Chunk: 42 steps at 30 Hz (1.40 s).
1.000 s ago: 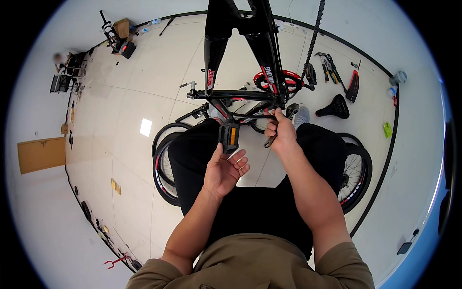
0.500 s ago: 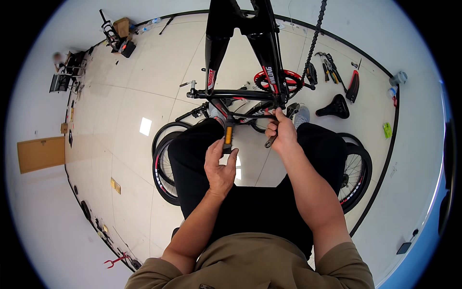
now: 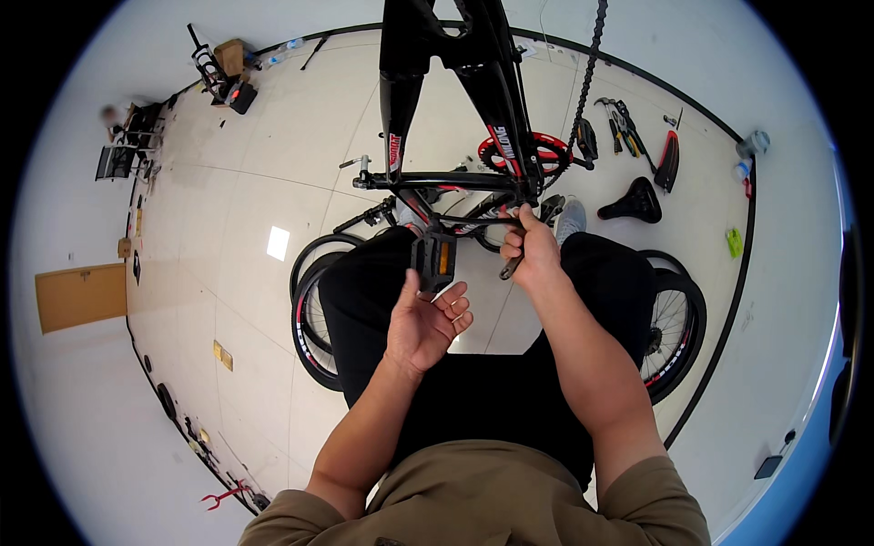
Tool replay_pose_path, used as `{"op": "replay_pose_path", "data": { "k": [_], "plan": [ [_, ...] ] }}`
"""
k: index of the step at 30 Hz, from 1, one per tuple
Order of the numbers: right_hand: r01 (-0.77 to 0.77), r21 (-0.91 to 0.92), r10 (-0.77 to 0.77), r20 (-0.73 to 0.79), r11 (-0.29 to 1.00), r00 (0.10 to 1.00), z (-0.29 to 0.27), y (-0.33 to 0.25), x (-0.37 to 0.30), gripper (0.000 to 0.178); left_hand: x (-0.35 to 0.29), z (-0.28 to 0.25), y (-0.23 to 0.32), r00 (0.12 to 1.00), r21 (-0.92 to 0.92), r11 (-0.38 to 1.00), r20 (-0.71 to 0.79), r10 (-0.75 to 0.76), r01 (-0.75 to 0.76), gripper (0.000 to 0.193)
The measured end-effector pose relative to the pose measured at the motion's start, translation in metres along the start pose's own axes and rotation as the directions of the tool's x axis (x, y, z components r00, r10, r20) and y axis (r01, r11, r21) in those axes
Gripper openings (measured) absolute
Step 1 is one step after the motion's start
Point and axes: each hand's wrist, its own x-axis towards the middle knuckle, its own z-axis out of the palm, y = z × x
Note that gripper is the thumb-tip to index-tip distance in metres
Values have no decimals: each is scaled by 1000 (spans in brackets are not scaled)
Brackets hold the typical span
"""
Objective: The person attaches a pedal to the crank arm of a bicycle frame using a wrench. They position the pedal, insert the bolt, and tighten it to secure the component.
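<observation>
A black bicycle frame stands in front of me, between my legs. From its left side a crank comes toward me, bearing a black pedal with orange reflectors, its broad face showing. My left hand is at the pedal's near end, palm turned up and fingers apart, the thumb by its edge. Closed near the bottom of the frame, my right hand grips a wrench; only its dark handle end shows below the fingers. Beyond the right hand sits a red and black chainring.
A chain hangs at the upper right, near the other pedal. On the floor right lie a saddle, a red-black fender and hand tools. Wheels lie beside my legs. Someone sits far left.
The pedal has turned from its edge to its broad face. My left hand has let go of its near end and opened, palm up. My right hand stays in place.
</observation>
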Motion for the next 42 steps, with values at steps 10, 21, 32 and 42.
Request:
{"op": "replay_pose_path", "data": {
  "k": [10, 21, 32, 42],
  "plan": [
    [-9, -13, 9, -11, 1000, 1000, -3, -1, 3, 24, 17, -17, -15, 766, 739, 474, 86, 637, -478, 30],
    [1, -21, -1, 1, 1000, 1000, 0, -1, 0, 23, 16, -14, -6, 977, -19, 978, -41, 209, -209, 16],
    [-19, 1, 19, -3, 1000, 1000, -2, -2, 1, 24, 16, -6, -16, 742, 627, 535, 105, 663, -567, 41],
    [-6, -47, 5, -14, 999, 1000, -7, 1, 2, 27, 18, -21, 4, 973, -16, 983, 139, 185, -185, 23]
  ]
}}
